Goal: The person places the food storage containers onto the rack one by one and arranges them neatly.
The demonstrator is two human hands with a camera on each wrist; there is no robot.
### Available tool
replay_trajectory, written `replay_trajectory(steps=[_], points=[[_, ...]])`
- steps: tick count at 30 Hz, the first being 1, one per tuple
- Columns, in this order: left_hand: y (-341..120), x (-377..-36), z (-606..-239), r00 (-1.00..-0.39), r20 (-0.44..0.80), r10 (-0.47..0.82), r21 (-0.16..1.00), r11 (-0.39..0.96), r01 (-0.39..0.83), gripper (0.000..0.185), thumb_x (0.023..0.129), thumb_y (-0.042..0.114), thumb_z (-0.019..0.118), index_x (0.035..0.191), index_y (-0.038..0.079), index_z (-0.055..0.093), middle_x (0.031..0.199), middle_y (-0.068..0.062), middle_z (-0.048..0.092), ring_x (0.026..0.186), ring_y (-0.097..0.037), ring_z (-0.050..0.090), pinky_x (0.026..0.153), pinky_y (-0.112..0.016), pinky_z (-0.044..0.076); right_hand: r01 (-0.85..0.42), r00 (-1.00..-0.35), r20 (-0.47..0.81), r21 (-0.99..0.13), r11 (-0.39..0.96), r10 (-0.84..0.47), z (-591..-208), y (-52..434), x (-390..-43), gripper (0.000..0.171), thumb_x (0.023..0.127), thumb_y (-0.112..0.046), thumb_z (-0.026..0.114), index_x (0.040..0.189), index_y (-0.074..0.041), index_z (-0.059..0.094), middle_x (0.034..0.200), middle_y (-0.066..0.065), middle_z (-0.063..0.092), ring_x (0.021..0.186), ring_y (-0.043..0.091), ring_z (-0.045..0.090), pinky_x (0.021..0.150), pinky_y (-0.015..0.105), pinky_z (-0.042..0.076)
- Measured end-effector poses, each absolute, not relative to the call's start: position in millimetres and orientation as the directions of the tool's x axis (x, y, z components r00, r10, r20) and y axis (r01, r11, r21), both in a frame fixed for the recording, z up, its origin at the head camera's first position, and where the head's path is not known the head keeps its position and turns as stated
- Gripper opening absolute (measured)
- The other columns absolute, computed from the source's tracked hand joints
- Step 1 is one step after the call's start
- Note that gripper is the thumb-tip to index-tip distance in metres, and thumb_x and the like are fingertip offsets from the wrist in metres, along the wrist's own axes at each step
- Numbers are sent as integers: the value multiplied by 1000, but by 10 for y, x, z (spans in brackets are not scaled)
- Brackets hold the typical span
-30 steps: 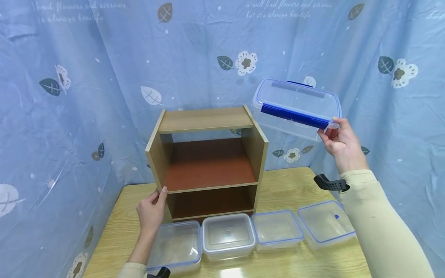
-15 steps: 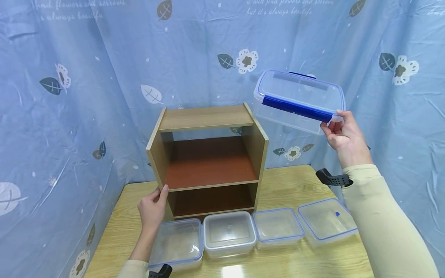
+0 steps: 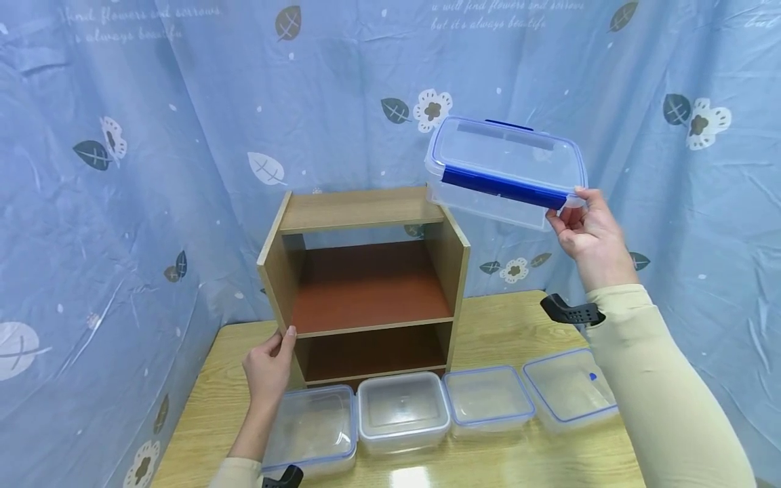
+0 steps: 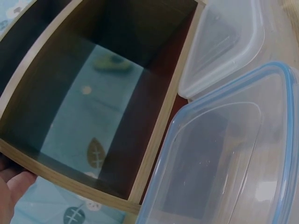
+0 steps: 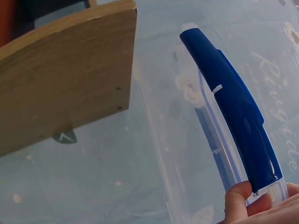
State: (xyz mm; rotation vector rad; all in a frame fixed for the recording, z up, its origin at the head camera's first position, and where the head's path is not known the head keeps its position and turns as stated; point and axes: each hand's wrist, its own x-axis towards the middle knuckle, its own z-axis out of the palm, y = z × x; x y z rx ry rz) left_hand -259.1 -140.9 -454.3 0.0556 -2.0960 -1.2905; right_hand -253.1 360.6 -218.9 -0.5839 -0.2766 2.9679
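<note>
A clear food container with a blue-rimmed lid and dark blue latches (image 3: 506,163) hangs in the air, a little above and to the right of the wooden shelf (image 3: 363,207). My right hand (image 3: 588,234) grips its near right corner, thumb on the lid side and fingers below. In the right wrist view the container's blue latch (image 5: 233,112) stands apart from the shelf's side panel (image 5: 74,74). My left hand (image 3: 268,366) pinches the front edge of the shelf's left panel, at the height of the middle board; the left wrist view shows only part of it.
In front of the shelf stand several lidded clear containers in a row: a blue-rimmed one (image 3: 314,427) at left, a white-rimmed one (image 3: 403,410), a smaller blue-rimmed one (image 3: 488,396), and one (image 3: 567,386) partly behind my right forearm. A blue patterned curtain (image 3: 342,81) surrounds the wooden table (image 3: 586,454).
My right hand has lifted the container, then shifted it left toward the shelf's top right corner. The left hand keeps its place on the shelf's edge.
</note>
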Motion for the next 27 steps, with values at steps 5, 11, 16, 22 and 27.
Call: replay_trajectory(steps=[5,11,16,22,27], points=[[-1398,-2580,-4561,-793,487,-366,818,508,268,30,89,34,71,101,7,78,89,-14,76,66,26,50,61,-3,40,-51,-925,-356,-229,-972,132,-2171,3513,-2567,41,72,2,81,97,-14,53,82,4,57,76,14,58,90,35,54],[-1395,-2573,-4574,-790,486,-372,818,513,262,29,89,33,70,98,7,79,85,-16,76,64,21,49,60,-7,40,-35,-937,-328,-258,-966,122,-2113,3357,-2617,39,74,3,80,99,-14,54,80,5,55,72,15,55,83,36,56],[-1375,-2551,-4566,-790,495,-362,813,513,274,30,89,33,70,100,6,78,84,-17,75,65,23,49,60,-6,41,-24,-939,-322,-282,-959,119,-2051,3235,-2643,39,74,3,80,98,-12,52,85,4,52,75,15,55,84,35,56],[-1359,-2512,-4563,-789,493,-367,815,511,272,29,89,33,71,99,7,78,83,-17,75,64,22,51,58,-7,41,-6,-942,-317,-314,-949,111,-1969,3068,-2691,34,75,3,79,94,-10,54,82,5,51,72,15,53,75,37,57],[-1358,-2497,-4553,-779,501,-377,810,522,267,25,88,33,72,90,9,80,76,-13,75,57,14,50,56,-11,39,8,-951,-292,-344,-939,99,-1926,2910,-2729,29,78,1,77,94,-8,56,80,6,53,69,16,53,68,37,56]])
